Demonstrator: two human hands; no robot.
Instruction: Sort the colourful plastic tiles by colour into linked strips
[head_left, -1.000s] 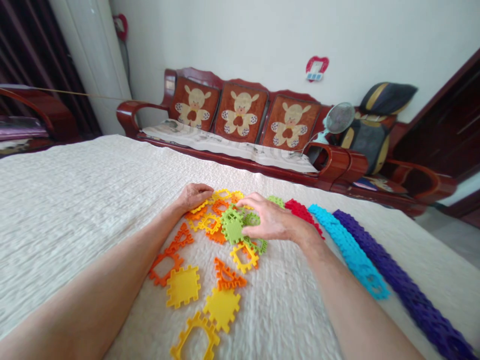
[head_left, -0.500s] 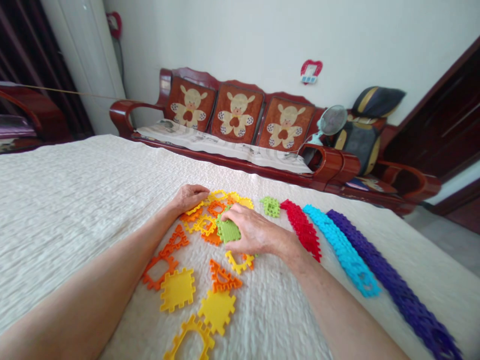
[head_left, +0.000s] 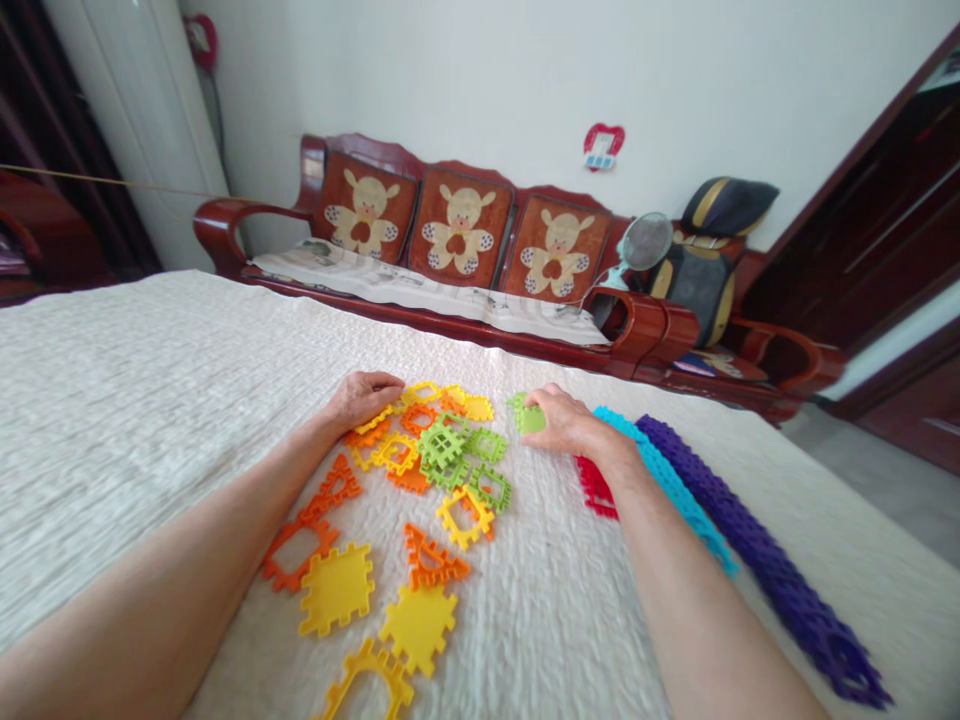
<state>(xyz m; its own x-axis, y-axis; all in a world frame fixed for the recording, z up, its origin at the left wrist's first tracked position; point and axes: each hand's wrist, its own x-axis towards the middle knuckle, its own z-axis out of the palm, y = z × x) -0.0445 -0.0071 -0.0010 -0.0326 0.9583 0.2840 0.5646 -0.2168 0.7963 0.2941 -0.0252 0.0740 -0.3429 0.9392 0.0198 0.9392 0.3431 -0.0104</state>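
My right hand (head_left: 564,420) pinches a light green toothed square building piece (head_left: 533,420) and holds it at the green row start (head_left: 516,402), just left of the red strip (head_left: 598,490). My forearm and hand cover part of the red strip. My left hand (head_left: 369,398) rests at the far left edge of the pile, fingers reaching toward the yellow pieces (head_left: 421,392); its fingertips are partly hidden. Between my hands lie loose green pieces (head_left: 442,445) on top of orange and yellow ones. A yellow open-frame piece (head_left: 444,517) lies nearer.
A blue strip (head_left: 679,485) and a purple strip (head_left: 757,555) of stacked pieces run down the right side. Nearer me lie solid yellow squares (head_left: 337,588) and orange triangles (head_left: 431,560). Everything rests on a pale quilted cover (head_left: 187,380). A wooden sofa (head_left: 420,310) stands beyond.
My right hand has moved from the pile to the right, carrying a green piece to the green row beside the red strip. Green pieces it covered now show. My left hand has stayed at the pile.
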